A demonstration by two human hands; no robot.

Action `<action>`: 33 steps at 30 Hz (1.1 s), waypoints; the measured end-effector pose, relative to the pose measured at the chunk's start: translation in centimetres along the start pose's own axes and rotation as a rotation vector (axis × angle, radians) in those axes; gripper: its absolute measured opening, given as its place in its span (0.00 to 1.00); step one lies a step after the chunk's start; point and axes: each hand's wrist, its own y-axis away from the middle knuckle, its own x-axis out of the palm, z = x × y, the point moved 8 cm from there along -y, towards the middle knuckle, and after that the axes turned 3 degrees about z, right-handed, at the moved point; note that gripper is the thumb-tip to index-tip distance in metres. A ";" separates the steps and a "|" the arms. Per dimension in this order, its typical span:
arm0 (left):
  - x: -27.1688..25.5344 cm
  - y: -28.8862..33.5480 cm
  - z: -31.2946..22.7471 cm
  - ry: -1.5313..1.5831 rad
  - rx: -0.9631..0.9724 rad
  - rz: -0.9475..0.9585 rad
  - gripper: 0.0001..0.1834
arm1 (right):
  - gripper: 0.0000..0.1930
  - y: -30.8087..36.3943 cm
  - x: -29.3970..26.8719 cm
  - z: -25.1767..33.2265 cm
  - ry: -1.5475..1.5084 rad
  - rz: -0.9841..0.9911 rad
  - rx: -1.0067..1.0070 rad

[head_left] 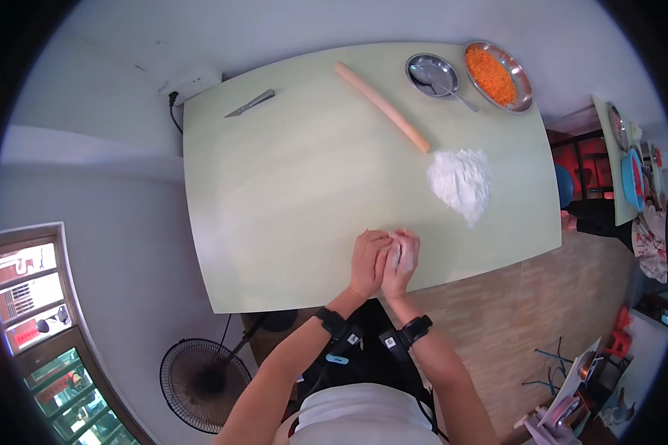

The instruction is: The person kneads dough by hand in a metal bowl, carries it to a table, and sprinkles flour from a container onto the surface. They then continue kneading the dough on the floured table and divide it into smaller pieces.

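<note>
Near the table's front edge, my left hand [368, 264] and my right hand [401, 261] press together with curled fingers. Both are closed; whatever lies between them, if anything, is hidden. Whitish streaks, like flour, show on the right hand. Just beyond them to the right is a heap of white flour [462, 183] on the pale green table [289, 193]. A wooden rolling pin [384, 108] lies slantwise behind the flour.
At the back right stand a metal bowl [421, 58] with a spoon [453, 95] and a metal dish [525, 90] of shredded orange food [490, 76]. A knife [251, 103] lies at the back left. Below the table's left corner is a fan [204, 382].
</note>
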 end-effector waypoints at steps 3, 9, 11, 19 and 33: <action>0.4 -0.9 1.6 0.019 0.012 0.004 0.07 | 0.05 -1.2 1.0 -0.2 0.141 0.020 -0.070; 1.6 -5.8 4.0 -0.205 -0.022 0.091 0.03 | 0.06 -6.6 3.0 -1.5 0.291 0.068 -0.091; 1.8 -6.7 4.5 -0.239 -0.060 0.087 0.03 | 0.08 -7.7 3.4 -1.7 0.274 0.060 -0.119; 1.8 -9.4 5.5 -0.301 -0.161 0.056 0.09 | 0.10 -10.6 4.4 -2.6 0.278 0.110 -0.022; 0.3 -2.4 -0.5 -0.241 -0.326 0.109 0.09 | 0.04 -3.4 -1.6 1.5 -0.116 0.106 0.055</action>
